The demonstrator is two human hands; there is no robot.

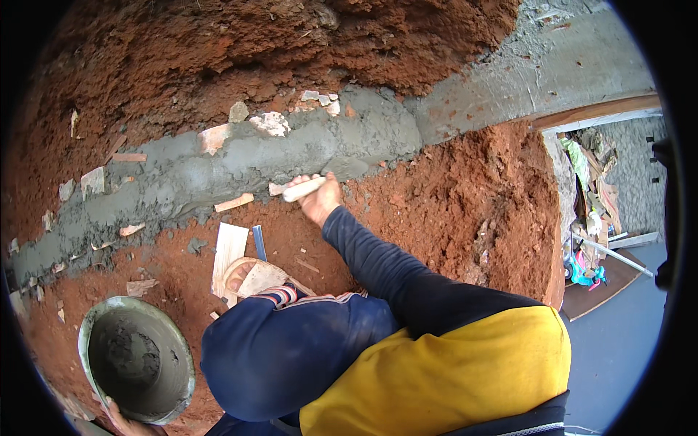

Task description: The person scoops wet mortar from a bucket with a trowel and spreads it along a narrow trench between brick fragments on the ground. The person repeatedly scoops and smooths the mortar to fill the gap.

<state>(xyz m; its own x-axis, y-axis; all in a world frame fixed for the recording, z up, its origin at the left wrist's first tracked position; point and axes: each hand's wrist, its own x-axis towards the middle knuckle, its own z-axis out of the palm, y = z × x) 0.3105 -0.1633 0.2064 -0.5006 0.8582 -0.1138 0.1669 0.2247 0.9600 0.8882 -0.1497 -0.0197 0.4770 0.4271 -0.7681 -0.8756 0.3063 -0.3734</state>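
Note:
My right hand [323,199] is closed round the pale handle [304,189] of a trowel. Its blade [346,169], coated grey, lies against the lower side of a wet mortar strip [269,156]. At the lower left, my left hand [125,423] grips the rim of a round basin [190,367], fingers over the near edge. Grey wet mortar [131,356] lines the basin, which is tilted. Much of the left hand is cut off by the picture's lower edge.
Red earth [465,196] surrounds the strip, with a rough bank [218,51] behind. Brick pieces [214,138] stick out along the mortar. Beside my sandalled foot [251,278] lie a pale board [230,251] and a blue strip [259,243]. A concrete beam [538,73] and debris [592,182] are at right.

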